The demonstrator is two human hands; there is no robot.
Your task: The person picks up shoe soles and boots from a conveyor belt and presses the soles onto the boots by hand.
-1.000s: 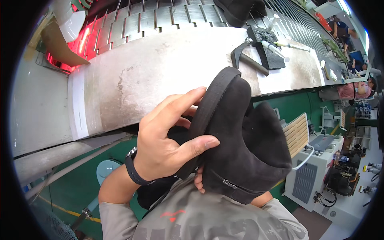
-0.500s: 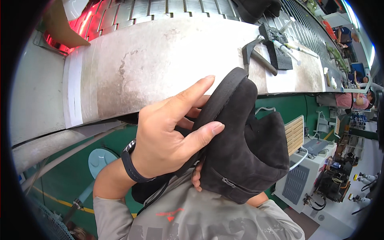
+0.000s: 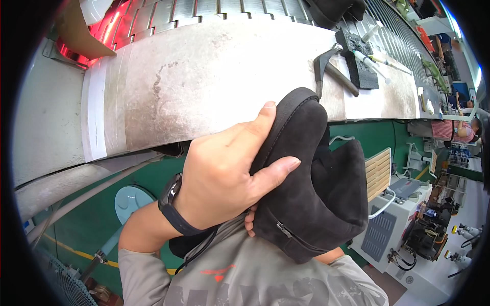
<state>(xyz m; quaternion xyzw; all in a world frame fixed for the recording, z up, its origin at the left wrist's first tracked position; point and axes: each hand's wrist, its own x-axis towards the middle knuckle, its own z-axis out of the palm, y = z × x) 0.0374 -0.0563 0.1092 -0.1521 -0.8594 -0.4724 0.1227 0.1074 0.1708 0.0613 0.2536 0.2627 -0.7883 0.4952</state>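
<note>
A black suede ankle boot (image 3: 298,188) with a zipper (image 3: 284,229) on its side is held up before my chest, tilted, its toe pointing toward the workbench. My left hand (image 3: 229,163) grips the forefoot, thumb laid over the upper and fingers along the dark sole (image 3: 288,115). Most of my right hand (image 3: 249,223) is hidden behind the boot. Only some of its fingertips show, wrapped round the boot's lower left edge. Just beyond the toe, a hammer (image 3: 333,71) with a dark handle lies on the bench.
On the pale workbench (image 3: 153,97), a black foam block (image 3: 361,71) holds syringes (image 3: 368,61). More dark footwear (image 3: 332,11) sits on the slatted metal conveyor (image 3: 204,7) behind. Red light glows at far left. A blue round stool (image 3: 131,201) stands below; people work at far right.
My left hand has shifted slightly right and wraps further over the boot's forefoot. The boot has rolled a little, so less of the sole shows.
</note>
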